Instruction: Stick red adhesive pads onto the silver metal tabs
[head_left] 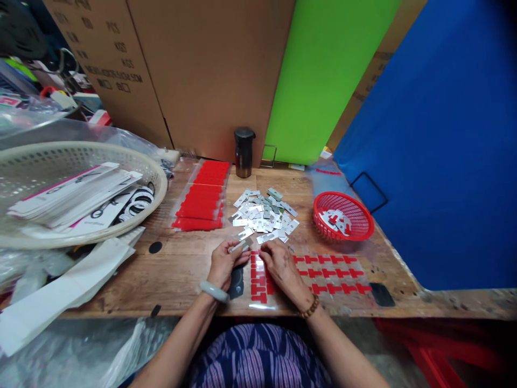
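Between the thumb and fingers of my left hand [224, 265] is a small flat metal plate [242, 244]. My right hand [280, 265] has its fingertips pinched together at the top edge of a clear sheet with red T-shaped stickers [258, 283]; whatever sits in the pinch is too small to make out. More red stickers [331, 274] lie in rows to the right of that hand. Just beyond both hands spreads a loose pile of metal plates [264, 215]. A red basket [365, 229] at the right contains several plates with red stickers on them.
A stack of red sticker sheets [202, 196] lies left of the pile. Behind stands a dark bottle [244, 153] against cardboard [210, 75]. A large pale basket [159, 207] with printed cards fills the left side. A blue panel [436, 161] borders the right.
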Available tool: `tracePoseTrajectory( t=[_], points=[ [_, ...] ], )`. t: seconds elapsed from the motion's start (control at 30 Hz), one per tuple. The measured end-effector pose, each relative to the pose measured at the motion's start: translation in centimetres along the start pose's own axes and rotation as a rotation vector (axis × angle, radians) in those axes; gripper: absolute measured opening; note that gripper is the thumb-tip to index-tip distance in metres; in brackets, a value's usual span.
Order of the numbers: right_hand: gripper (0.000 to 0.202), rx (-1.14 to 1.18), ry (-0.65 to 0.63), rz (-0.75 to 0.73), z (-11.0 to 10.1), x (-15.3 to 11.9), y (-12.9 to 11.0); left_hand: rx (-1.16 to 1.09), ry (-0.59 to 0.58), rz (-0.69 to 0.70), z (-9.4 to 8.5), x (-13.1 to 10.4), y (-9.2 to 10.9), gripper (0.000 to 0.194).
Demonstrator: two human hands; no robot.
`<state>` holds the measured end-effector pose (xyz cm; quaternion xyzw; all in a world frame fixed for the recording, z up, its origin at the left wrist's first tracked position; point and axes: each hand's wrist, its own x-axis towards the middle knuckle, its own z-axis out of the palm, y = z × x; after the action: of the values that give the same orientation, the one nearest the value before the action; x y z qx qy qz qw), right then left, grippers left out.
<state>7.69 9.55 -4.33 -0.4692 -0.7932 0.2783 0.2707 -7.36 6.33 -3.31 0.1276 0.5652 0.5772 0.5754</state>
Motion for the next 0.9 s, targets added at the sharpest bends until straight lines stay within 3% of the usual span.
tracePoseTrajectory(
  t=[0.33, 0.53, 0.9],
  points=[
    [0.013, -0.06, -0.009, 0.014, 0.1, 0.8, -0.5, 0.126, -0.043, 0.061, 1.4, 2.5, -0.5, 0.017],
    [0.015, 0.003, 0.071, 0.026, 0.4, -0.5, -1.0, 0.224, -0.055, 0.093, 1.2, 3.5, -0.8, 0.016],
    [0.013, -0.001, 0.087, 0.078, 1.1, -0.1, -0.4, 0.403, -0.114, 0.114, 1.0, 4.9, -0.9, 0.015]
  ],
)
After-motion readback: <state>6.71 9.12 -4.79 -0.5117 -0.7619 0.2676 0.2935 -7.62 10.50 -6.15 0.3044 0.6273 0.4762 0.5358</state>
